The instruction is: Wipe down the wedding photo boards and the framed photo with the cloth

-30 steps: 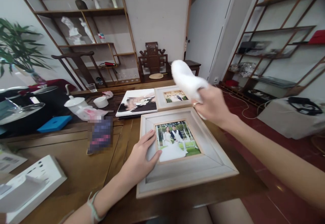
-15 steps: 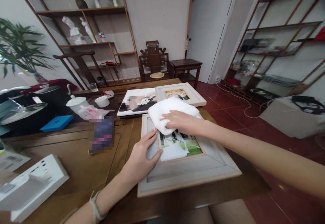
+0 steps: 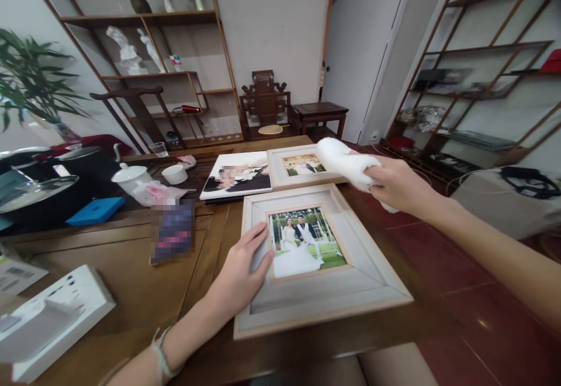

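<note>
A picture frame [image 3: 307,298] with a pale wide border lies flat on the wooden table, holding a photo [image 3: 302,243] of two people outdoors. My left hand [image 3: 241,269] rests on the frame's left side, its fingers stretched out and thumb apart. Off the frame's right side, my right hand [image 3: 394,181] grips a bunched white towel [image 3: 350,164] in the air. The towel covers part of a smaller picture frame [image 3: 280,158] behind. Left of that one lies a frameless photo panel [image 3: 236,176] on something black.
On the table [image 3: 144,292]'s left are a white power strip [image 3: 65,327], a dark pouch [image 3: 174,231], a blue box [image 3: 95,211], a white teapot [image 3: 131,178], a small cup [image 3: 174,174] and a black pot [image 3: 39,199]. The table's edge runs along the right.
My right hand has lifted the towel off the large frame and carried it to the right, uncovering the photo. My left hand stays on the frame's left side.
</note>
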The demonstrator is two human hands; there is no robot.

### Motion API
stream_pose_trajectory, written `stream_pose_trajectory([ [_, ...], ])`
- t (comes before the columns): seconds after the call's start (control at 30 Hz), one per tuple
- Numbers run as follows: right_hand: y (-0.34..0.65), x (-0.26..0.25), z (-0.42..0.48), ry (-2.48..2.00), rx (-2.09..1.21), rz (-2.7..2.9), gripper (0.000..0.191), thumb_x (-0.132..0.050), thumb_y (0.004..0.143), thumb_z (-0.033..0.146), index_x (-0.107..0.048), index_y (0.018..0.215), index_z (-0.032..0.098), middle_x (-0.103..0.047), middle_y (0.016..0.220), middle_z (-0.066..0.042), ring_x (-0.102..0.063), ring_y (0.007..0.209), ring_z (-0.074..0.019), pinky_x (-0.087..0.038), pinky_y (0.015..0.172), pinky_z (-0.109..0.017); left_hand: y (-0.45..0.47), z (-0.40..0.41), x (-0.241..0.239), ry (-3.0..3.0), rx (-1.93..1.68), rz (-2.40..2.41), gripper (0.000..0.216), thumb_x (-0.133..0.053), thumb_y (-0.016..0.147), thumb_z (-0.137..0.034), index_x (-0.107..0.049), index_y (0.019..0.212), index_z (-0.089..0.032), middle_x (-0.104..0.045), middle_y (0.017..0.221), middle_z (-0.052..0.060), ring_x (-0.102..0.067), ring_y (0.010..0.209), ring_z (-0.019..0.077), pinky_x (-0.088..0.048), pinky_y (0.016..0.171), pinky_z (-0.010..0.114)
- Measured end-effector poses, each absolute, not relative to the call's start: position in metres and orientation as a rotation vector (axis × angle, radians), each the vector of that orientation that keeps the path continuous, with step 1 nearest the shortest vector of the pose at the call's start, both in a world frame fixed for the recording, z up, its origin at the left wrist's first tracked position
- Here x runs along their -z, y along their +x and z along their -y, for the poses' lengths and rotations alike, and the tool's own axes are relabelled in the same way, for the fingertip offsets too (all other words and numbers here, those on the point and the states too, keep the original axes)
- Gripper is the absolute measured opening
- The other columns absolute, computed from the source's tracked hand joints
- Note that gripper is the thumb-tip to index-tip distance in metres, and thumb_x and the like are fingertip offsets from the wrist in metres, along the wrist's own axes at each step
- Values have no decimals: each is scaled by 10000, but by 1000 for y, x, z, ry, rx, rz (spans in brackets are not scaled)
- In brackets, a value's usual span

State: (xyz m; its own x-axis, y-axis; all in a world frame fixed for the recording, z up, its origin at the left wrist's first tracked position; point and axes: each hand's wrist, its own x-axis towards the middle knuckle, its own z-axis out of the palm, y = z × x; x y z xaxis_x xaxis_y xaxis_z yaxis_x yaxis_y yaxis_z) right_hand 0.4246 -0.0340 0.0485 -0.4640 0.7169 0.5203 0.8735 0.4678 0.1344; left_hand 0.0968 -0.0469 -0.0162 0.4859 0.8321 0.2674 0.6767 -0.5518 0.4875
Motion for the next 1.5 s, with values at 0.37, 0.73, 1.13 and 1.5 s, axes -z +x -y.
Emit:
stream_pose_trajectory([
  [0.37,366,-2,28,-1294,376,2652,376,-491,645,-42,-645,951,113,-469,1311,-159,-327,1269,-303,-303,1002,-525,97,46,15,2396,-679,-1289,382,-470,841,-286,-557,1191,-161,-486,1333,81,-439,1230,232,-347,1045,391],
  [0.73,334,-37,132,-1159,-20,2763,215,-505,681,61,-627,790,201,-631,1095,-118,-559,1052,-254,-425,927,-399,97,43,22,2447,-737,-1259,381,-456,848,-277,-545,1196,-150,-496,1321,101,-464,1210,236,-370,1027,411],
  [1.13,339,-2,59,-1281,303,2571,283,-508,697,29,-630,941,102,-428,1330,-204,-349,1258,-300,-266,1034,-485,95,42,21,2448,-705,-1235,371,-417,868,-270,-554,1192,-156,-484,1334,82,-436,1233,225,-356,1041,403],
  [1.5,333,-16,62,-1261,92,2744,295,-467,743,43,-603,999,98,-498,1262,-203,-351,1256,-296,-327,986,-493,96,44,18,2418,-736,-1247,357,-438,859,-263,-569,1182,-184,-508,1313,69,-453,1219,230,-368,1030,411],
])
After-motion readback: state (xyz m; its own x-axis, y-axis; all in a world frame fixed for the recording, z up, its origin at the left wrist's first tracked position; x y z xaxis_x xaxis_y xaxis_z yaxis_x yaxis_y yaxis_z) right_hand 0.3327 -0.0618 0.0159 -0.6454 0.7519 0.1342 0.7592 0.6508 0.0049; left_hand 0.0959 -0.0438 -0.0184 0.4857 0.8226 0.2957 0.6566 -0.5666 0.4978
